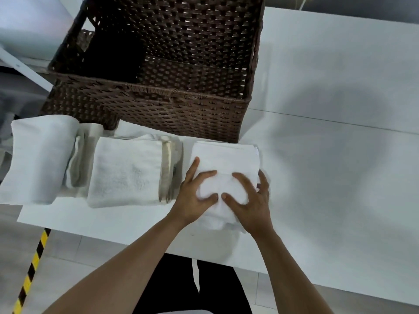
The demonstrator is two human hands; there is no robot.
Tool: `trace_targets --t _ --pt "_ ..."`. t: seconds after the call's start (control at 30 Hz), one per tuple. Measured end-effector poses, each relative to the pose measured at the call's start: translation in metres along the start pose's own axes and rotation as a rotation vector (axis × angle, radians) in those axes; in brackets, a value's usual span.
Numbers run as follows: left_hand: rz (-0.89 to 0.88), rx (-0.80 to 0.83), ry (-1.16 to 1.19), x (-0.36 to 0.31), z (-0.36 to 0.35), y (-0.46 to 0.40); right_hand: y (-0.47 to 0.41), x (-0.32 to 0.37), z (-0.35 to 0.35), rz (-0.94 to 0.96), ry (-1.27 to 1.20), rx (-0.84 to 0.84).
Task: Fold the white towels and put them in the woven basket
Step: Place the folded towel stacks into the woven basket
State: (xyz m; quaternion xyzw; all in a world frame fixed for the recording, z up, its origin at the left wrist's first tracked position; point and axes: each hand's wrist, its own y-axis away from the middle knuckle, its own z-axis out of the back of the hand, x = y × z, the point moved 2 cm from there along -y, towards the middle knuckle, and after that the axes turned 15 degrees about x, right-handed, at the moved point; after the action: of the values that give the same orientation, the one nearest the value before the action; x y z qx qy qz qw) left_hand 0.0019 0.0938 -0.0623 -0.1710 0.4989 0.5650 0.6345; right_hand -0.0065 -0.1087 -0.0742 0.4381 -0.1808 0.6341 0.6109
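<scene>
soft overhead light, round shadow on table, wide-angle edge bending

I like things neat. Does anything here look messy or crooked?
Mostly neat. One oddity: the leftmost towel hangs over the table's left edge. The woven basket stands upright, and both hands rest on the folded towel.
</scene>
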Motion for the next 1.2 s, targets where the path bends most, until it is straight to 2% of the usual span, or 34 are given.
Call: trace_targets --t 0.1,0.27,0.43,0.63,0.87,1.1,1.2 --pt "0.02 0.013 -0.004 0.003 0.0 0.0 0.0 0.003 0.0 -0.091 -0.007 0.06" --pt "0.027 0.084 0.021 -0.001 0.003 0.0 0.0 0.008 0.002 -0.105 -0.027 0.117" --pt "0.044 0.033 0.063 -0.005 0.003 -0.004 -0.009 0.009 0.011 -0.125 -0.145 0.148" --pt "0.013 -0.002 0.078 -0.028 -0.003 0.014 0.013 0.019 0.026 -0.109 -0.178 0.12" --pt "-0.101 -0.005 0.053 -0.102 0.008 0.045 0.058 0.054 0.074 -0.038 -0.23 0.022" --pt "-0.266 -0.047 -0.006 -0.193 0.047 0.061 0.079 0.119 0.14 0.093 -0.189 -0.146" --pt "-0.336 -0.077 -0.021 -0.224 0.068 0.064 0.084 0.152 0.165 0.125 -0.165 -0.167"
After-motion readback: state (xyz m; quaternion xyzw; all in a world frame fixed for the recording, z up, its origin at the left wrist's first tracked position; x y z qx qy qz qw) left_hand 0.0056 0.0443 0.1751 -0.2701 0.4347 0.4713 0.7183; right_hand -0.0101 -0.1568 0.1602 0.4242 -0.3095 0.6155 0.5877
